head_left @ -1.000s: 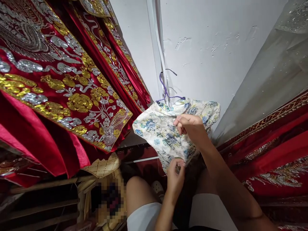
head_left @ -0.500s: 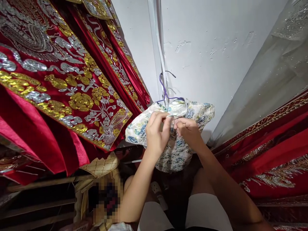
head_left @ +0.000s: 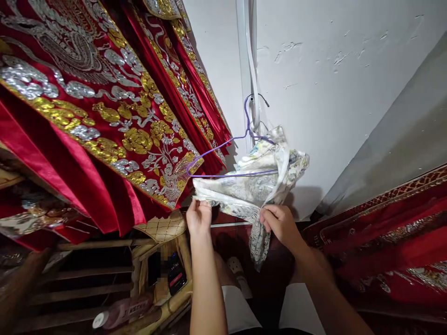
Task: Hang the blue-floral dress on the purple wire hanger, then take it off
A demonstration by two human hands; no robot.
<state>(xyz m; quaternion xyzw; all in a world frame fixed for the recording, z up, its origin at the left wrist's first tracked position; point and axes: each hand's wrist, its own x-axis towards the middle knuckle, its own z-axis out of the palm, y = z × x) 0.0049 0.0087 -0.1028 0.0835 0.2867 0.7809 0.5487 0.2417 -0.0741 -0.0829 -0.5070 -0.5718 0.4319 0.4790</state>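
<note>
A purple wire hanger (head_left: pixel 226 176) hangs by its hook from a fixture on the white wall. The white floral garment (head_left: pixel 261 181) covers only the hanger's right side; the left arm of the hanger is bare. My left hand (head_left: pixel 199 216) pinches the garment's edge below the hanger's left end. Near the middle, my right hand (head_left: pixel 277 223) grips the garment's front opening edge. The lower part of the garment dangles, bunched, under my right hand.
Red embroidered cloths (head_left: pixel 132 125) hang at the left; more red fabric (head_left: pixel 391 232) hangs at the right. A bamboo chair (head_left: pixel 167 307) stands lower left, with a phone (head_left: pixel 176 274) and a pink bottle (head_left: pixel 122 312). A white strap (head_left: pixel 252 60) runs down the wall.
My hands have moved apart and lower. The garment's front is now open, and its left shoulder is off the hanger, baring the purple wire.
</note>
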